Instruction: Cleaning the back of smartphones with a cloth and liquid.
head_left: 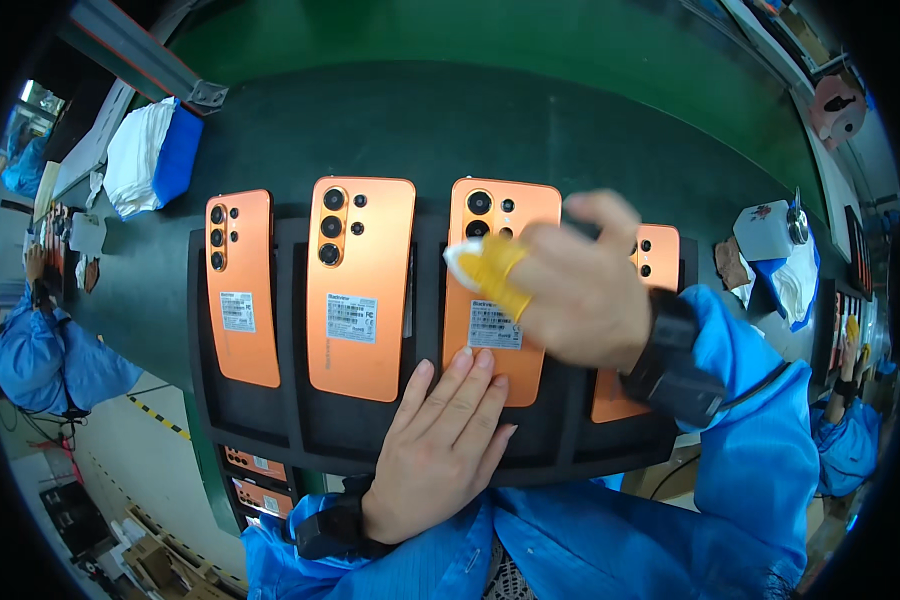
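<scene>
Left hand (pixel 436 458) touches 1 phone (pixel 525 368) (round-cornered); right hand (pixel 578 298) grips white cloth (pixel 460 264).

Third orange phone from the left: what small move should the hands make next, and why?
Probably a light wipe across the third phone with the yellow-and-white item: the right hand holds it over the phone's back, while the left hand rests its fingers near the lower end, seemingly steadying it.

Tabletop (pixel 270 130) was dark green. A black tray (pixel 350 435) lay at its near edge; a blue bin (pixel 178 155) stood left, a white pot (pixel 763 228) right, brown cloth (pixel 730 266) beside it.
</scene>
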`<state>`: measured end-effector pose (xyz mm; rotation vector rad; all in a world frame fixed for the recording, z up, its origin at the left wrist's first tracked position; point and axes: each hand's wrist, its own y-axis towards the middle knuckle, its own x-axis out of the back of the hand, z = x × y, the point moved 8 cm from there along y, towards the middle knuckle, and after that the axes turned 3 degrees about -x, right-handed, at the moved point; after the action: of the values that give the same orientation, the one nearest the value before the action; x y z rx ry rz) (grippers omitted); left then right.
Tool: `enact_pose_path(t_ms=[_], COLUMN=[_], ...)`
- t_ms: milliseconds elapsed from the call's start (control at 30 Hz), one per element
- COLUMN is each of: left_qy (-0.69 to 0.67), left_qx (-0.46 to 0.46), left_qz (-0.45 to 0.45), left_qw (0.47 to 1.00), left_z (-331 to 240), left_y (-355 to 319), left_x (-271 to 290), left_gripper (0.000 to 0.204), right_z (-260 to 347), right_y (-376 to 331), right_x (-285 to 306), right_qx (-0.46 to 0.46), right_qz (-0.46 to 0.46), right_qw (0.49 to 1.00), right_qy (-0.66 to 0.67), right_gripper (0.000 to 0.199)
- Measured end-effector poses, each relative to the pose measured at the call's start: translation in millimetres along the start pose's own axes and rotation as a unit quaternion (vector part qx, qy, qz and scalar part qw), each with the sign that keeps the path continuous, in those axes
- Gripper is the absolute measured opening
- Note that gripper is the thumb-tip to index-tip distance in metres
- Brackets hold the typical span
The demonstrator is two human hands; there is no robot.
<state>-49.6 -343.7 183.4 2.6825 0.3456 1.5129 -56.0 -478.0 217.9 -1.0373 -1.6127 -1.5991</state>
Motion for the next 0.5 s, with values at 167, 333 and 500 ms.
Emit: enact_pose_path(t_ms=[167, 333, 500], left_qy=[0.005, 0.000, 0.009], left_qx=[0.012, 0.009, 0.018], left_qz=[-0.002, 0.003, 0.000], left_qw=[1.000, 1.000, 1.000], left_z=[2.3, -0.8, 3.1], left_y=[-2.0, 0.7, -1.8], left_x=[1.3, 0.9, 0.5], left_gripper=[0.047, 0.047, 0.046], right_z=[-5.3, 13.6, -11.0], right_y=[14.0, -1.9, 19.1], right_x=[-1.1, 2.6, -6.7], right_qx=[0.041, 0.071, 0.022], right_qz=[-0.086, -0.051, -0.096], right_qw=[0.995, 0.996, 0.994], right_qy=[-0.041, -0.011, -0.056], right_gripper=[0.014, 0.011, 0.006])
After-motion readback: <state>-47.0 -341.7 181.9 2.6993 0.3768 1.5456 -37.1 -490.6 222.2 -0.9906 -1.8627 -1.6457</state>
